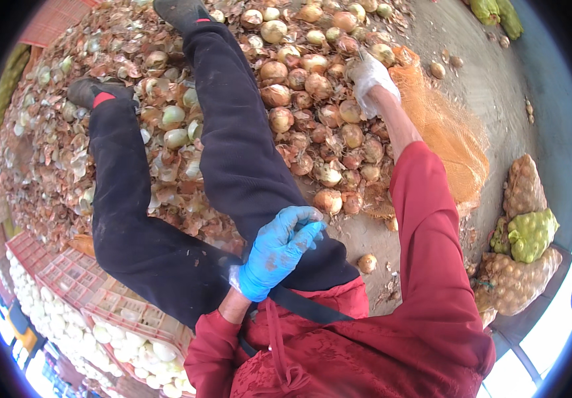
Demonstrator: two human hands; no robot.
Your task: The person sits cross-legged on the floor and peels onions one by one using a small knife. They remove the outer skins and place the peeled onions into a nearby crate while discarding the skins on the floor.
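Observation:
My left hand [281,248], in a soiled blue glove, is over my lap with its fingers curled towards the thumb; no object shows in it, though the inside of the curl is partly hidden. My right hand [375,82], in a thin whitish glove, reaches out to the far right side of a heap of unpeeled onions [318,87]. A thin grey blade, seemingly a small knife's [362,53], sticks out at its fingers, and an onion lies against them. Beside that wrist lies an orange mesh sack [445,134]. Peeled pale onions [173,115] lie between my legs.
Loose onion skins [57,164] cover the floor around my legs. Plastic crates [70,273] and many peeled white onions [137,348] are at the lower left. Filled mesh sacks [514,278] stand by the wall at right. A single onion [367,263] lies near my knee.

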